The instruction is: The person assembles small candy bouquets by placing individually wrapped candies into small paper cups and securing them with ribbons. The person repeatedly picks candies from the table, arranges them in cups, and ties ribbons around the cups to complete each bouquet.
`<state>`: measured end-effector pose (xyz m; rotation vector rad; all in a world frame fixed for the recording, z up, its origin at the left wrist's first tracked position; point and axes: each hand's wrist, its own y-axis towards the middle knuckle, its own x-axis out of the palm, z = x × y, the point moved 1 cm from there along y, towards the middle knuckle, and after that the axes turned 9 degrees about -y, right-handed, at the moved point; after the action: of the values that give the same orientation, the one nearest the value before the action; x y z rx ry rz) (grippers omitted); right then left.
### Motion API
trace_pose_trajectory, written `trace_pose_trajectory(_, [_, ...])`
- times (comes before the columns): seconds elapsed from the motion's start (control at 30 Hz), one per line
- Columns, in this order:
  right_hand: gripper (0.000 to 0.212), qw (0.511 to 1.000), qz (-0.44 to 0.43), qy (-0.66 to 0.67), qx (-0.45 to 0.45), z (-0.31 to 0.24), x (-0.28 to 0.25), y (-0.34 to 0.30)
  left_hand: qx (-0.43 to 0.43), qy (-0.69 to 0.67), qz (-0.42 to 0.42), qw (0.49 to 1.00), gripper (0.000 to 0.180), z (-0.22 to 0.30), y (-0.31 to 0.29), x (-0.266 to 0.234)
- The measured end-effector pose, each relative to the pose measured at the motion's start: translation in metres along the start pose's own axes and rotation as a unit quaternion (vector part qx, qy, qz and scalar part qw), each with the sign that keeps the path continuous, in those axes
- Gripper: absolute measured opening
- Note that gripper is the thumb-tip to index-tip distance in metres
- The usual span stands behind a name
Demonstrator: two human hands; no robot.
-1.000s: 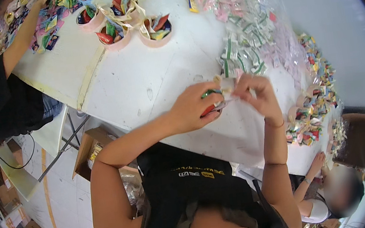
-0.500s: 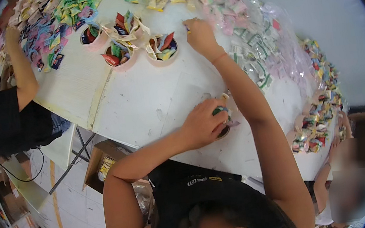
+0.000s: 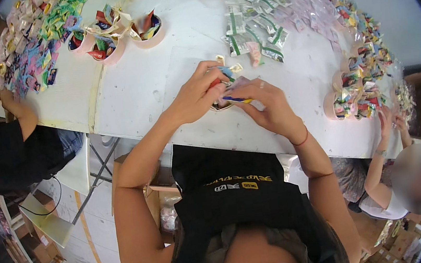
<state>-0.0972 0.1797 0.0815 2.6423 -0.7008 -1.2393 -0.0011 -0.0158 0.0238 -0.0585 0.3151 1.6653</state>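
Near the table's front edge stands a pink box [image 3: 222, 108], mostly hidden by my hands, with colourful small packets [image 3: 224, 71] and cream ribbon ends poking out of its top. My left hand [image 3: 198, 95] curls over the left side of the box, its fingers closed around packets there. From the right, my right hand [image 3: 272, 107] pinches a yellow and blue packet [image 3: 238, 99] at the mouth of the box. Farther left, several filled pink boxes with cream ribbons, among them one round box [image 3: 148, 38], stand grouped together.
Silver-green packets [image 3: 256, 31] lie loose beyond my hands, beside clear plastic bags [image 3: 312, 16]. Green packets [image 3: 62, 18] and purple-blue packets [image 3: 29, 69] are heaped far left. Filled boxes [image 3: 356, 98] line the right edge. Co-workers stand at left and right.
My right hand has come back from the far side of the table to the box with the yellow and blue packet. The left hand stays at the box. The whole view has shifted.
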Motion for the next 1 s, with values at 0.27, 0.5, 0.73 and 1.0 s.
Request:
trace_pose_trajectory(0.27, [0.02,0.987,-0.035,-0.076,-0.135,0.025,0.016,0.009,0.0,-0.015,0.009,1.0,0.024,0.006,0.002,-0.001])
trace_pose_trajectory(0.5, [0.025,0.986,0.098,-0.045,-0.13,0.04,0.036,-0.019,0.05,-0.044,0.211,0.975,0.012,-0.012,-0.024,0.024])
trace_pose_trajectory(0.73, [0.022,0.992,0.111,-0.06,-0.007,0.036,0.01,-0.081,0.104,0.208,0.101,0.967,0.01,0.034,-0.005,0.066])
trace_pose_trajectory(1.0, [0.035,0.978,0.187,-0.081,0.048,0.047,-0.03,-0.137,0.012,0.113,-0.061,0.992,0.017,0.052,0.04,0.127])
